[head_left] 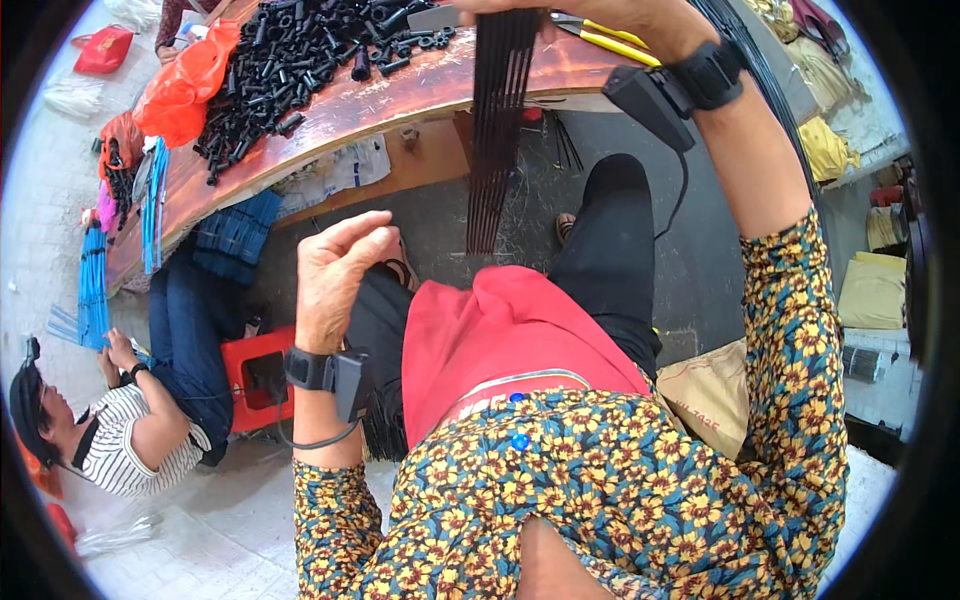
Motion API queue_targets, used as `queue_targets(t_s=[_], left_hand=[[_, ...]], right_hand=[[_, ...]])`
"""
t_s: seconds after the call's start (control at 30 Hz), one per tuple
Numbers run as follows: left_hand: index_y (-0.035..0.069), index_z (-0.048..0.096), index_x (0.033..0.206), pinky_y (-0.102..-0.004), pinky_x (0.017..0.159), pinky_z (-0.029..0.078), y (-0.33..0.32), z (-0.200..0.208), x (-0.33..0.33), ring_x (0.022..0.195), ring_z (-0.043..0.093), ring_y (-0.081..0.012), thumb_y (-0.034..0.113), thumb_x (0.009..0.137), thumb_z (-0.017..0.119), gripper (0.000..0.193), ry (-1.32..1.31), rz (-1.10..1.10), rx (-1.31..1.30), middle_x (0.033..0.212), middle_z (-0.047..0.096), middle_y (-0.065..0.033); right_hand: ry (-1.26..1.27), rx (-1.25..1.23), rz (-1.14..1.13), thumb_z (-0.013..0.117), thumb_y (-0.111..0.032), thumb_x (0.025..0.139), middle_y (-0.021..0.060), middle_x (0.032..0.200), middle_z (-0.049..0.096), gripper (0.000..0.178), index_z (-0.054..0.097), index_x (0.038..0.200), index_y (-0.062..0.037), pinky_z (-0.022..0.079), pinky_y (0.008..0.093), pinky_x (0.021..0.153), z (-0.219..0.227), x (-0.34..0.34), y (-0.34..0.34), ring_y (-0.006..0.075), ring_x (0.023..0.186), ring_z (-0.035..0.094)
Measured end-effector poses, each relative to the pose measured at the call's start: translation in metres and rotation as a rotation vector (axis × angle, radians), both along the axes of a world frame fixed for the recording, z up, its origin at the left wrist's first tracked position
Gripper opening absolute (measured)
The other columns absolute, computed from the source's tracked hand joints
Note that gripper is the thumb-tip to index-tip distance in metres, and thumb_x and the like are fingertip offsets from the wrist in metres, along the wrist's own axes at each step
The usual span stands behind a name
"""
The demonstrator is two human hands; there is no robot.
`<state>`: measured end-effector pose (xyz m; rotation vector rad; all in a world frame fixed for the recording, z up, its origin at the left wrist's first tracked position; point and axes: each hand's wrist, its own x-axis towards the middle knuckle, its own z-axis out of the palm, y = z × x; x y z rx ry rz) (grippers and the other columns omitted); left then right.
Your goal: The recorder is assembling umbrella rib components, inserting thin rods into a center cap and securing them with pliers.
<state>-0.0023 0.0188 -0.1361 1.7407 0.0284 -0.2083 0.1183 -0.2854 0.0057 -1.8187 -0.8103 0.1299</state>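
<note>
At the top edge, partly cut off, my right hand (590, 14) is closed around the upper end of a bundle of thin dark rods (500, 110). The rods hang down side by side past the table edge, toward my lap. My left hand (335, 275) is raised to the left of the rods, apart from them. Its thumb and index finger stretch out with a narrow gap between their tips and nothing visible in them. Yellow-handled pliers (612, 40) lie on the table beside my right hand.
Small black tubular parts (300, 60) are heaped on the curved wooden table (430, 85), beside a red plastic bag (190, 85). At left, a co-worker (150, 430) handles blue rods (93, 285) near a red stool (255, 375). Long black rods (765, 90) run along the right.
</note>
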Motion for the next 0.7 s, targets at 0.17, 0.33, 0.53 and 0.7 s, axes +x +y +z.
queue_targets(t_s=[0.17,0.33,0.53,0.7], left_hand=[[0.003,0.054,0.135,-0.0303,0.096,0.048,-0.034,-0.017,0.004,0.11,0.061,-0.0177,0.004,0.084,0.07,0.053,0.056,-0.172,-0.095,0.126,0.061,-0.0157],[0.001,0.057,0.13,-0.0309,0.094,0.049,-0.042,-0.059,0.003,0.111,0.061,-0.0173,-0.004,0.079,0.067,0.052,0.094,-0.401,-0.05,0.119,0.066,-0.0141],[0.001,0.071,0.099,-0.0411,0.081,0.053,-0.046,-0.11,-0.024,0.091,0.067,-0.0358,0.006,0.071,0.07,0.029,0.069,-0.541,0.637,0.094,0.068,-0.0228],[-0.003,0.07,0.089,-0.0394,0.069,0.052,-0.043,-0.152,-0.039,0.078,0.066,-0.036,0.005,0.07,0.07,0.02,-0.045,-0.535,0.602,0.081,0.065,-0.0231]], right_hand=[[0.012,-0.034,0.232,0.075,-0.022,0.085,-0.0021,0.078,0.061,0.026,0.063,0.094,-0.0012,0.046,0.0237,0.058,-0.032,0.017,0.033,0.0072,0.068,0.054],[0.045,-0.025,0.288,0.076,-0.021,0.082,-0.0018,0.084,0.052,0.037,0.052,0.103,-0.0036,0.044,0.0246,0.062,-0.042,0.015,0.047,0.0082,0.075,0.049],[0.102,0.011,0.313,0.076,-0.024,0.083,-0.0009,0.084,0.056,0.036,0.055,0.104,-0.0033,0.045,0.0231,0.055,-0.046,0.017,0.045,0.0076,0.071,0.053],[0.17,0.028,0.352,0.076,-0.024,0.083,-0.0006,0.074,0.059,0.032,0.056,0.096,-0.0034,0.043,0.0213,0.044,-0.057,0.02,0.047,0.0065,0.057,0.054]])
